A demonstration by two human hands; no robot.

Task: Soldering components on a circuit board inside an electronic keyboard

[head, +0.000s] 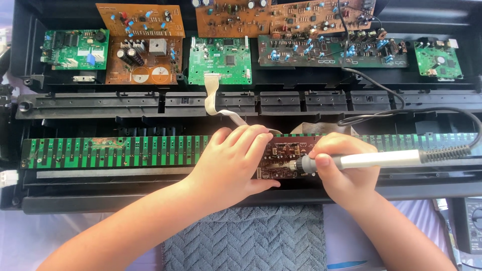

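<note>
Hands | left hand (233, 160) flat, open on brown circuit board (283, 153) | right hand (341, 168) gripping soldering iron (371, 160) (grey handle)

Bright, even light; grey textured towel (246, 238) at six o'clock on a pale lilac table covering (20, 241).

Left hand (233, 160) covering part of the brown board (283, 155) and the green strip (115, 150) beneath. Soldering iron (371, 159) tip tucking in behind the right hand (341, 168), contact point possibly on the board, too small to tell. Multimeter (472, 221) getting cropped at the right edge. Upper circuit boards (281, 15) cut by the top edge. Grey towel (246, 238) running off the bottom.
</note>
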